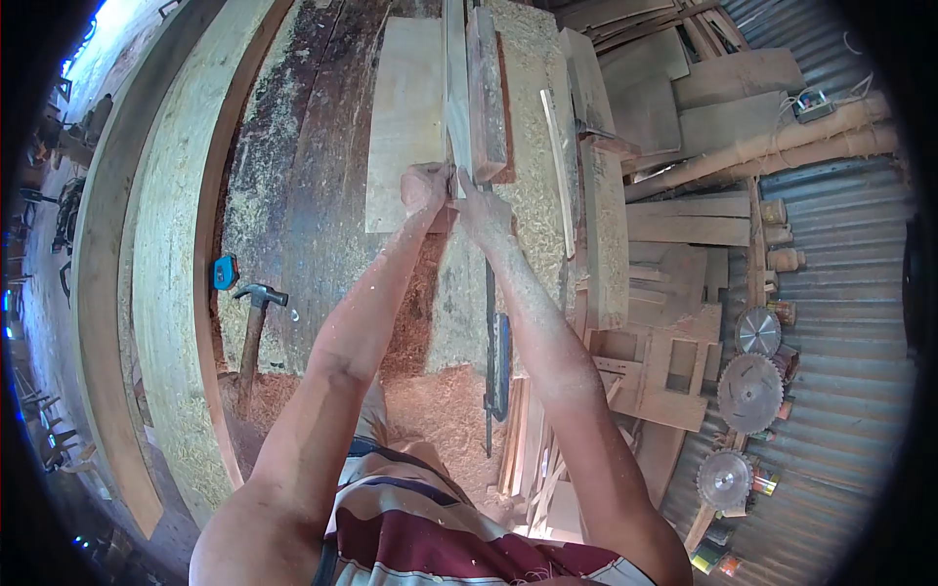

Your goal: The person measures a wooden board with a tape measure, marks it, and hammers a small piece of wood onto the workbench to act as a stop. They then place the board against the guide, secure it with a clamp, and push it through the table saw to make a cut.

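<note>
Both my hands are together at the near end of a narrow pale wood strip (457,88), which runs away from me between a flat board (405,107) and a thick wooden block (486,98). My left hand (427,186) is closed on the strip's near end, over the board. Beside it on the right, my right hand (481,203) lies with its fingers extended along the strip, near the block's lower end. Sawdust coats my right forearm.
A hammer (256,327) and a teal tape measure (225,272) rest at the bench's left. Long planks (171,244) run along the left side. A blue-handled clamp (500,366) hangs at the near edge. Circular saw blades (750,393) and stacked boards (689,230) are at right.
</note>
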